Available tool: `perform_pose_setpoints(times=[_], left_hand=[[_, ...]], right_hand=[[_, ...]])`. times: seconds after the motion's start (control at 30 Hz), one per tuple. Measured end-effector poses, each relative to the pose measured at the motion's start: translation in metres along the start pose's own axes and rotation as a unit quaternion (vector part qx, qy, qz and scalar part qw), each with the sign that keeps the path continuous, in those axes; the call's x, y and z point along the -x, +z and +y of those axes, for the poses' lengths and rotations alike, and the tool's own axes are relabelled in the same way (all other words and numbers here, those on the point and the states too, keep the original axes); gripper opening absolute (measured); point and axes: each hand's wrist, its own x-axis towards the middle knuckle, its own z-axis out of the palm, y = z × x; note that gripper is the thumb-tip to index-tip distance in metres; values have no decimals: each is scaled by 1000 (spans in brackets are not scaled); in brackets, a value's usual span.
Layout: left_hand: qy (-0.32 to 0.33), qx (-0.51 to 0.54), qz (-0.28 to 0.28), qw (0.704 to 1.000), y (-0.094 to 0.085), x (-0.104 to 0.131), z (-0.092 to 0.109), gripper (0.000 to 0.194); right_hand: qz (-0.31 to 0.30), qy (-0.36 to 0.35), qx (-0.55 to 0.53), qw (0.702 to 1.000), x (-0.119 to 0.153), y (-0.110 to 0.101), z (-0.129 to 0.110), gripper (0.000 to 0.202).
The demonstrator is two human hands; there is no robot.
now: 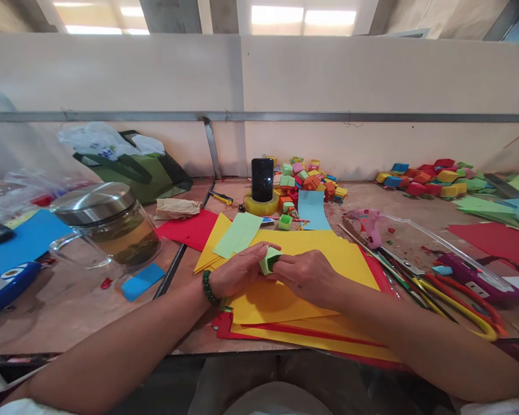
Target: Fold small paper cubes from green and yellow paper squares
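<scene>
Between my hands is a small light-green paper box (pixel 267 260) with its open side toward my right. My left hand (pixel 237 270), a green bead bracelet at its wrist, is closed around the box from the left. My right hand (pixel 307 275) pinches the box's right edge, its fingertips at the opening and partly hidden. Both hands are above a stack of yellow paper sheets (pixel 358 271) with red sheets under it. Just beyond stands another small green paper box (pixel 285 222). A light-green paper strip (pixel 237 235) lies to the left of it.
A phone (pixel 262 180) stands upright in a yellow tape roll (pixel 259 207). Behind it are piled colored paper cubes (pixel 311 183). On the right lie a pink glue gun (pixel 371 225), scissors (pixel 458 300) and a purple power strip (pixel 476 276). A lidded glass jug (pixel 125 236) stands left.
</scene>
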Motion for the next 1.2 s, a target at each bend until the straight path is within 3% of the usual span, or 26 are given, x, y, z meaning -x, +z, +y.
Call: perform_pose_setpoints(times=[0.1,0.2,0.3,0.37,0.43,0.63,0.8,1.07,1.2], left_hand=[[4,2,4,1000,-2,-1,0,37],[0,0,-1,1000,-4,-1,3,36],[-16,4,-21,1000,-7,0,6,37],[-18,8,-29,999,-8,0,6,37],[-13,2,-28,1000,-7,1,4,35],[15,-79,-54,995,3,3,0,39],[-27,-176,-105,978,10,6,5,56],[-17,-162,-91,982,7,4,0,60],[-10,-193,-96,976,9,4,1,55]], right_hand=[[25,-6,-20,999,1,-1,1,32],[98,1,-85,992,3,-7,7,24],[200,79,-155,964,3,-16,16,19],[234,117,-172,950,1,-19,20,20],[222,119,-177,951,-2,-20,21,18],[79,93,-156,980,-4,-8,17,13],[0,91,-60,994,-1,-2,18,16],[3,79,12,997,-1,-1,18,11],[17,65,-23,997,-1,-3,17,11]])
